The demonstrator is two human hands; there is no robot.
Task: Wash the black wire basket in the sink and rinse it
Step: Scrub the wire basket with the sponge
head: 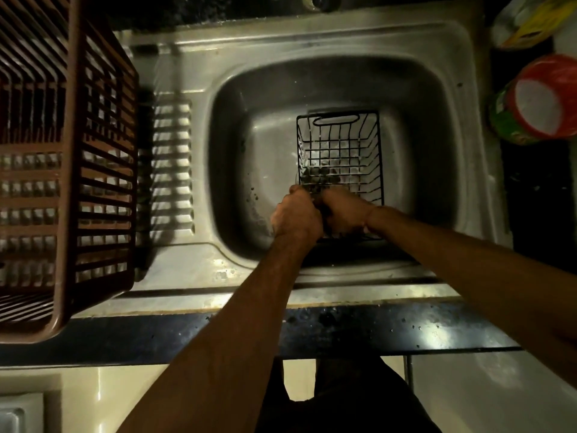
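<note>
You are at the washing step. The basket [339,151] stands upright in the sink [237,98], right of centre. Your left hand [296,215] and right hand [345,214] are curled at its near rim; what they hold I cannot tell. No running water shows; rinsing comes next. Wires black, intact, wet-looking.

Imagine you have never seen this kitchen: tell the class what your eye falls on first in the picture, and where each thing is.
First, the black wire basket standing in the steel sink, with the left hand and right hand closed together at its near edge. Next, the big brown slatted crate on the draining board to the left. Last, a bright red and green tub on the counter at the right.
</note>
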